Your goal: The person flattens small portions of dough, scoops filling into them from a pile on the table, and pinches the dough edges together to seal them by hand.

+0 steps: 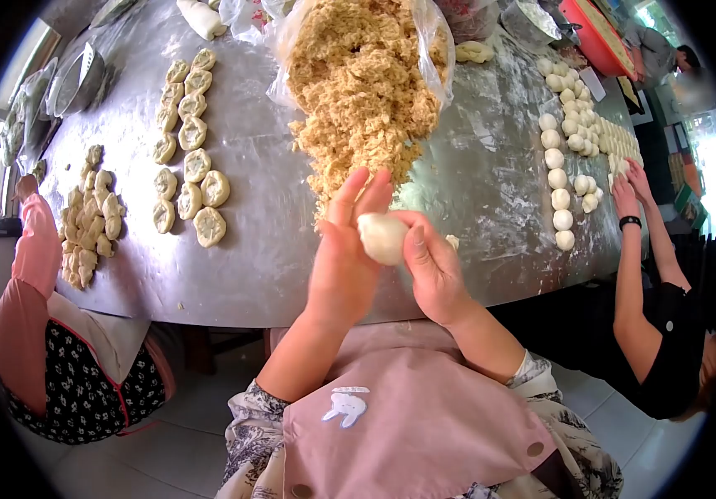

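Observation:
Between my two hands, in front of my apron, is a pale, smooth dough ball (382, 239). The fingers of my left hand (344, 266) stretch upward, and its palm side touches the ball's left side. My right hand (438, 270) grips the ball from the right, thumb in front and fingers behind. Just beyond my fingertips, a heap of crumbly golden-brown filling (366, 83) spills out of a clear plastic bag (430, 37) onto the metal table (266, 274). What lies inside the dough, if anything, is hidden.
Left stand rows of shaped dough pieces (196, 165) and a pile of dough lumps (87, 220). A line of dough balls (560, 198) runs along the right. One co-worker's arm (35, 241) is at left; another's hands (626, 190) touch dough at right. A red tub (597, 37) stands farther back.

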Available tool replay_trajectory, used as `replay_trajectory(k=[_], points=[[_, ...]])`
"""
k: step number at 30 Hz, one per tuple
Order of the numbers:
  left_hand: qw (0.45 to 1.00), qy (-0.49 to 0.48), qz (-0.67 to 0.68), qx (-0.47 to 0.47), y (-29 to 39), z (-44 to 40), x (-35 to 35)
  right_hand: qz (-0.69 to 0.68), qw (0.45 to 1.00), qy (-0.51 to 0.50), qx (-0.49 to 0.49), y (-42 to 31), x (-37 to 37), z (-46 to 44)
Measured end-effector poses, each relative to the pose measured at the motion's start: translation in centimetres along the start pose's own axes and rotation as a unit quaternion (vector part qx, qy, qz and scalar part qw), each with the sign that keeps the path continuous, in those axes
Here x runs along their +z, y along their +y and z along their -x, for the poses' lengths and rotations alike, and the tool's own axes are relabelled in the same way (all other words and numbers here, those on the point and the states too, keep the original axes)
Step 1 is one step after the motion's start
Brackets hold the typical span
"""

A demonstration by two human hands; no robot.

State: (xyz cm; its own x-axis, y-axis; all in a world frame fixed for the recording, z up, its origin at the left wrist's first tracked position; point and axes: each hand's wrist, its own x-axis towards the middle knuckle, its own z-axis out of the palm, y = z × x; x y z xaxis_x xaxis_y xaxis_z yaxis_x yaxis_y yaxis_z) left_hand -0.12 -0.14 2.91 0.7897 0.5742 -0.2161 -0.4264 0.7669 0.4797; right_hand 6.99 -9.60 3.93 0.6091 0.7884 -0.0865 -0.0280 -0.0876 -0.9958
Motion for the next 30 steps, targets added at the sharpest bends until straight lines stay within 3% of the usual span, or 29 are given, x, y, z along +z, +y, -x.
replay_trajectory(k=[1, 3, 5, 6, 7, 9, 12, 13, 16, 20, 22, 24, 25, 27, 28, 29, 30], points=[[0.997, -0.042, -0.061, 0.012, -0.2, 0.0, -0.7, -0.047, 0.997, -0.042, 0.041, -0.2, -0.1, -0.1], [0.974, -0.125, -0.184, 0.036, -0.7, -0.2, -2.2, -0.022, 0.999, -0.039, -0.006, 0.4, 0.3, 0.0], [0.969, -0.099, -0.209, 0.085, -0.7, -0.6, -1.7, -0.036, 0.995, -0.014, -0.090, 0.4, 1.3, -0.3], [0.957, -0.082, -0.255, 0.109, -0.8, -0.8, -1.6, 0.088, 0.988, -0.005, -0.126, 0.9, 1.1, -0.3], [0.942, -0.066, -0.300, 0.133, -0.9, -0.8, -1.5, 0.080, 0.990, 0.011, -0.112, 1.0, 1.2, -0.2], [0.975, -0.061, -0.195, 0.091, -0.8, -0.7, -1.5, 0.066, 0.993, 0.042, -0.084, 0.6, 1.7, -0.2], [0.996, -0.046, -0.026, 0.073, -0.6, -0.7, 0.3, -0.045, 0.998, -0.022, 0.032, 0.4, -0.1, -0.5], [0.986, -0.070, -0.126, 0.084, -0.6, -0.8, 0.2, -0.097, 0.992, -0.048, 0.071, 0.3, -0.5, -0.5], [0.933, -0.140, -0.311, 0.116, -0.7, -0.9, -1.7, -0.083, 0.995, -0.054, 0.020, 1.3, 0.0, -0.3], [0.944, -0.141, -0.286, 0.083, -0.9, -1.3, -2.0, 0.057, 0.990, 0.014, -0.127, 2.4, 0.9, -0.9], [0.961, -0.127, -0.239, 0.049, -1.1, -0.9, -1.7, 0.047, 0.995, 0.009, -0.083, 2.1, 0.5, -0.8], [0.974, -0.098, -0.188, 0.081, -1.4, -0.9, -0.6, -0.044, 0.995, -0.062, 0.059, 0.4, -1.0, -0.3], [0.978, -0.085, -0.163, 0.098, -1.5, -1.0, 0.0, -0.047, 0.996, -0.055, 0.058, 0.3, -0.9, -0.3], [0.945, -0.089, -0.293, 0.114, -1.5, -0.7, -0.3, -0.045, 0.997, -0.032, 0.054, 0.1, -0.4, -0.3], [0.913, -0.120, -0.373, 0.116, -1.1, -0.8, -0.8, 0.023, 0.997, -0.061, 0.026, 0.2, -0.8, -0.1], [0.913, -0.152, -0.334, 0.177, -1.9, -1.6, -1.3, 0.021, 0.998, -0.061, 0.010, 0.6, -0.9, 0.2], [0.921, -0.162, -0.310, 0.169, -1.9, -1.9, -1.5, 0.005, 0.999, -0.018, -0.048, 1.0, -0.2, -0.1]])
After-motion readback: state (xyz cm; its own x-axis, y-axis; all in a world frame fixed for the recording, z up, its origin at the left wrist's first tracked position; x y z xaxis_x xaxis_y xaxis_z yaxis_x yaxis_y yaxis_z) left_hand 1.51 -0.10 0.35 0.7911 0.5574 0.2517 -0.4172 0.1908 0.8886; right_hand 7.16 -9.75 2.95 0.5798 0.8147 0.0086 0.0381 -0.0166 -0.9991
